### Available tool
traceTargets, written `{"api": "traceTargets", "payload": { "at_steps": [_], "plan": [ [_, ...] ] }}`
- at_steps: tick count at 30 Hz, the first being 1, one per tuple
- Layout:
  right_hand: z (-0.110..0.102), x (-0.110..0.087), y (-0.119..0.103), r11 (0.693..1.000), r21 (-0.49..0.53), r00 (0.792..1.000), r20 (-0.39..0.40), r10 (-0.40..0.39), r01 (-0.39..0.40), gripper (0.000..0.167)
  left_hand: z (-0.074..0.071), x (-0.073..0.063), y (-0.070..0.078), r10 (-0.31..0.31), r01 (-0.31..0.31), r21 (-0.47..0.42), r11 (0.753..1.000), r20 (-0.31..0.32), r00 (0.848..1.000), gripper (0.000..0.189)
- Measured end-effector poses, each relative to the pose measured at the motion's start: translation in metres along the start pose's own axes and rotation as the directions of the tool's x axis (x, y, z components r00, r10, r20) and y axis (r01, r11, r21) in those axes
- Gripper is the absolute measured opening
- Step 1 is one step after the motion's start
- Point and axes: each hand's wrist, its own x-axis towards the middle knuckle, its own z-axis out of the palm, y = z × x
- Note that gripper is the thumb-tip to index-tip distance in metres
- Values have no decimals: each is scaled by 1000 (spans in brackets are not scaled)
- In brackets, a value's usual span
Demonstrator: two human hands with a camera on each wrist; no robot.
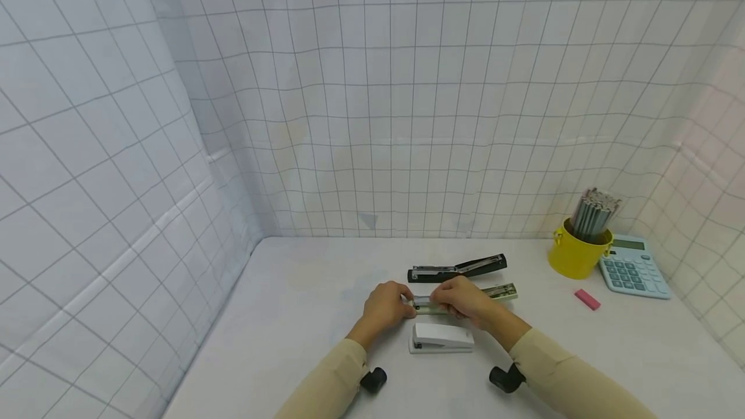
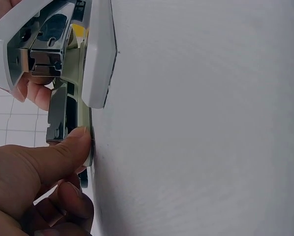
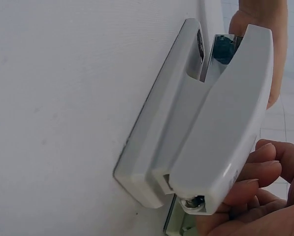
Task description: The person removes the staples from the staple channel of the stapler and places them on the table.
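A pale green stapler [image 1: 500,291] lies folded open on the white table, its top arm swung back to the right. At its left end my left hand [image 1: 385,306] pinches the base, thumb on the near side, as the left wrist view shows. My right hand [image 1: 465,299] reaches over the middle of the same stapler, fingers curled at its metal magazine; what lies between these fingertips is hidden. Nearer to me stands a white stapler [image 1: 445,336], its arm down over the base. It covers part of the green stapler and right fingers in both wrist views.
Behind the green stapler lies a black stapler [image 1: 483,266], also folded open. To the right are a yellow bucket [image 1: 573,257] holding a bundle of thin grey sticks [image 1: 592,215], a light blue calculator [image 1: 634,270] and a pink eraser [image 1: 587,299]. Grid-patterned white curtains [image 1: 372,115] surround the table.
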Motion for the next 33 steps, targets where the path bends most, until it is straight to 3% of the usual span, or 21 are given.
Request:
{"api": "traceTargets", "payload": {
  "at_steps": [5,10,16,22,29,33],
  "plan": [
    [3,2,-1,999,-35,999,-16,-36,36,23,0,0,0,-4,4,3,1000,-2,1000,26],
    [12,7,-7,983,-167,994,-69,-83,71,11,0,0,-1,8,-8,-5,1000,-3,1000,25],
    [21,11,-12,985,-164,990,-121,-69,49,7,0,0,-1,16,-16,-2,1000,-2,1000,25],
    [23,14,-15,986,-156,993,-98,-71,55,26,-2,-1,1,22,-22,-11,1000,-5,1000,25],
    [25,14,-13,942,-322,988,-89,-127,92,20,-2,-2,1,21,-21,-4,1000,-16,1000,25],
    [23,13,-10,928,-341,978,-80,-192,154,21,-1,-2,0,17,-18,-1,1000,-16,1000,25]
  ]
}}
